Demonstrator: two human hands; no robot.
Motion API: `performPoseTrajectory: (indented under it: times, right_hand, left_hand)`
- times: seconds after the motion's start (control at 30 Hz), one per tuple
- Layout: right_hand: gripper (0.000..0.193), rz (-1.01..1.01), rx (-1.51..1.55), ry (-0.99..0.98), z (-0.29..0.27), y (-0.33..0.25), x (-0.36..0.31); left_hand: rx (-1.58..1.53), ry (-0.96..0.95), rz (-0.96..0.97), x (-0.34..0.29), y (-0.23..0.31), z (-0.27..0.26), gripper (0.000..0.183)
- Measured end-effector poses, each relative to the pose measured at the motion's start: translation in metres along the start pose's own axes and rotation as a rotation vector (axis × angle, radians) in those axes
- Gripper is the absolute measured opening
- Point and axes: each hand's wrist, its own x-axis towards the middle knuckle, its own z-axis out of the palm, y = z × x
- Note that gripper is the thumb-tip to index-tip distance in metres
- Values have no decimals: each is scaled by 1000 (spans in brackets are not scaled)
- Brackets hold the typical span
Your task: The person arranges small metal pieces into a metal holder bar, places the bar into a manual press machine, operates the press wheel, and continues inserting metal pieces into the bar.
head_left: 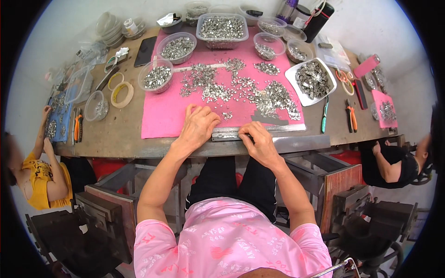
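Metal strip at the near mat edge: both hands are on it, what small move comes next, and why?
Probably the left hand reaches to the small loose pieces just beyond the metal strip, while the right hand steadies it. Those pieces lie nearest, and the main pile sits farther back.

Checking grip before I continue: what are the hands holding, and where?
Both hands, left hand and right hand, press down on the narrow metal strip at the mat's near edge; nothing is lifted.

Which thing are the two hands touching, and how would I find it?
Find the big pink mat on the table. At its near edge lies a long grey metal strip, under the left hand and right hand. Unlike the tiny loose silver pieces, it is one straight bar.
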Motion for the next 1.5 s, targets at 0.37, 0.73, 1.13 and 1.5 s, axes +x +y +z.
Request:
performPoseTrajectory:
  times: [0.37, 0.73, 1.13, 1.5]
  right_hand:
    - [9, -197, -154, -97, -6, -4, 4]
    - [8, -33, -233, -59, 10, 33, 48]
    - [6, -31, -270, 66, 5, 42, 40]
    - [7, -70, -254, 13, -5, 41, 36]
  left_hand:
    - [61, -51, 41, -1, 0, -9, 5]
    - [-357, 79, -142, -10, 42, 7, 7]
    - [-418, 98, -132, -14, 52, 18, 9]
    - [-142, 130, 70, -11, 60, 18, 12]
